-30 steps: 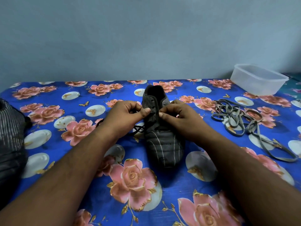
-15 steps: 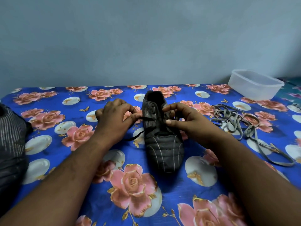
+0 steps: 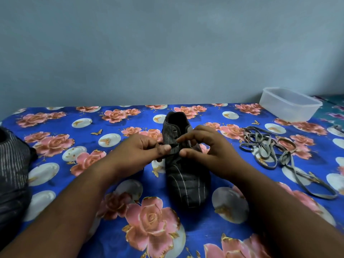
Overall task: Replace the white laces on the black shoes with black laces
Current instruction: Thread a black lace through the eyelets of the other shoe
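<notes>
While pinching the black lace between thumb and curled fingers, left hand at the shoe's left eyelets; right hand opposite, thumb and forefinger nipping the lace over the tongue. White laces heaped well right of the right hand, near a plastic container. Second shoe far left.

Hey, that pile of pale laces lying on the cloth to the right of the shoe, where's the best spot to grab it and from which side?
Judging by its pose, take the pale laces at the bunched loops nearest the shoe, pinching from above with the right hand. There the strands overlap, so one pinch likely gathers most; the long single tail trailing toward the near right edge would just drag.
</notes>
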Available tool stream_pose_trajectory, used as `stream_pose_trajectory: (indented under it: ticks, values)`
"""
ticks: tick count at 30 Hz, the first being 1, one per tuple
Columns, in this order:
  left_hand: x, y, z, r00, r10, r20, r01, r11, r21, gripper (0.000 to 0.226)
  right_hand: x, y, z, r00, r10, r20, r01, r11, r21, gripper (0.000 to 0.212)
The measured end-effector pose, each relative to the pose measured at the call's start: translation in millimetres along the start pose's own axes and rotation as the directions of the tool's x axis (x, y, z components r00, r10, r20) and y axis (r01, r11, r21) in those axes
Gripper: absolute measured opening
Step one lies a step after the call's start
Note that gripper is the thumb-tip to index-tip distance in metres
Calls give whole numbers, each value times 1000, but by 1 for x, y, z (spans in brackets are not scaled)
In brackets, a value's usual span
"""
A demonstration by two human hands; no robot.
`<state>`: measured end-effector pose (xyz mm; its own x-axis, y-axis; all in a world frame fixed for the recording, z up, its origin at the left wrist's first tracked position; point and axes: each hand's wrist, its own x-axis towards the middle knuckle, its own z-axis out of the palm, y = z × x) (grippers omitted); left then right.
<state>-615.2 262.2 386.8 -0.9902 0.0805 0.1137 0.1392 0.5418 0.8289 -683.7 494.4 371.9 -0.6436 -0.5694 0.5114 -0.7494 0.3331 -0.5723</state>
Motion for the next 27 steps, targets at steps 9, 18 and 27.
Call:
stream_pose_trajectory:
  ticks: [9, 18, 27]
  values:
    - [-8, 20, 7, 960, 271, -72, -279, 906, -317, 37, 2, -12, 16, 989, -132, -65, 109, 956, -272, 25]
    - [11, -10, 25, 955, 295, -43, -297, 953, -56, 22, 2, -18, -2, 994, 1, -106, 29, 959, 281, 5]
    - [5, -4, 30, 968, 251, -14, -252, 965, -72, 5, 5, -5, -35, 939, 325, -115, -43, 440, 897, 22]
